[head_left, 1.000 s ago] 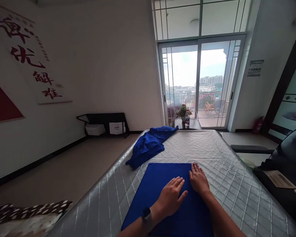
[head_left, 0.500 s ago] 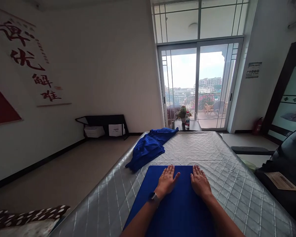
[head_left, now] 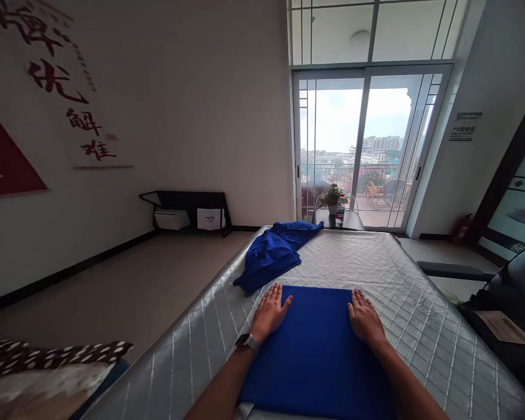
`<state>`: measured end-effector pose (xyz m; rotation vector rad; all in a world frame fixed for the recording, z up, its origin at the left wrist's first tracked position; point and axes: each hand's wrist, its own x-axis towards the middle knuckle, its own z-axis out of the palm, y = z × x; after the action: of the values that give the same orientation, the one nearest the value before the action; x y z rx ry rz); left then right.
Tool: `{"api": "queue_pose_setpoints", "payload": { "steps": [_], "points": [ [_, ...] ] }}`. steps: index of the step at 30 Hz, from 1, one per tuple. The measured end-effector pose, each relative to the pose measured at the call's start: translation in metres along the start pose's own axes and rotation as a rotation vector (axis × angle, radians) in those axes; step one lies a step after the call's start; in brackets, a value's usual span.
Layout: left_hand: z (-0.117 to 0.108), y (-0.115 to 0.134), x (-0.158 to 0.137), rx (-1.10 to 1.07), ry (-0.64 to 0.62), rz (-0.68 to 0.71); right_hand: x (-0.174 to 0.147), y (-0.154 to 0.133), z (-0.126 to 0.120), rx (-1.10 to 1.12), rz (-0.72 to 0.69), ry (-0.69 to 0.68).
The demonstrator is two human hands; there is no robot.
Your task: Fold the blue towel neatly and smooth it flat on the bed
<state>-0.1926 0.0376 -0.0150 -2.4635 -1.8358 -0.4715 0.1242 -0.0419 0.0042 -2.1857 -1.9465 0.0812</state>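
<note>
A smooth, flat rectangle of blue cloth (head_left: 315, 356) lies in front of me on a table with a silver quilted cover (head_left: 437, 332). My left hand (head_left: 270, 315) rests flat on its far left corner, fingers stretched forward and thumb apart. At the far right corner, my right hand (head_left: 366, 318) lies palm down along the edge with the fingers straight. A watch (head_left: 247, 342) is on my left wrist. Beyond my left hand, a crumpled blue garment (head_left: 273, 251) lies near the table's left edge.
A small table (head_left: 352, 220) with a potted plant (head_left: 332, 197) and a bottle (head_left: 340, 209) stands behind the far edge, before glass sliding doors. To the right is a dark seat with a brown card (head_left: 505, 328) on it. A spotted cushion (head_left: 70, 356) is at lower left.
My left hand has slid left from the upper middle of the blue cloth to its far left corner. My right hand stays at the far right corner. The view has shifted slightly.
</note>
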Motion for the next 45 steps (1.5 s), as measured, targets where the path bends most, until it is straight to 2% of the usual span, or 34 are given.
{"api": "queue_pose_setpoints", "payload": {
  "steps": [8, 16, 21, 24, 27, 30, 32, 34, 36, 38, 45],
  "points": [
    [-0.007, 0.004, -0.002, 0.003, -0.029, -0.010, -0.008, -0.008, -0.012, -0.048, 0.033, -0.011],
    [-0.006, 0.004, -0.003, 0.033, -0.037, -0.007, -0.043, -0.014, -0.010, -0.034, 0.011, -0.070],
    [-0.014, 0.008, -0.003, 0.066, 0.099, 0.000, -0.049, -0.016, -0.008, 0.002, 0.030, -0.068],
    [-0.022, 0.040, -0.010, 0.037, 0.079, 0.089, -0.048, -0.017, -0.009, 0.018, 0.034, -0.064],
    [-0.023, 0.099, -0.022, -0.034, -0.050, 0.301, -0.048, -0.016, -0.009, 0.023, 0.028, -0.058],
    [-0.015, 0.159, -0.032, -0.120, -0.101, 0.500, -0.050, -0.014, -0.008, -0.007, -0.002, -0.058],
    [-0.008, 0.184, -0.035, -0.165, -0.094, 0.542, -0.051, -0.013, -0.008, -0.043, -0.028, -0.064],
    [-0.002, 0.193, -0.035, -0.178, -0.085, 0.518, -0.052, -0.013, -0.007, -0.057, -0.042, -0.065],
    [0.002, 0.187, -0.034, -0.164, -0.085, 0.471, -0.051, -0.013, -0.007, -0.040, -0.033, -0.060],
    [0.003, 0.168, -0.033, -0.137, -0.092, 0.426, -0.049, -0.013, -0.007, -0.014, -0.013, -0.055],
    [-0.005, 0.051, -0.040, -0.014, -0.091, 0.178, -0.044, -0.013, -0.002, -0.010, 0.014, -0.042]
  ]
}}
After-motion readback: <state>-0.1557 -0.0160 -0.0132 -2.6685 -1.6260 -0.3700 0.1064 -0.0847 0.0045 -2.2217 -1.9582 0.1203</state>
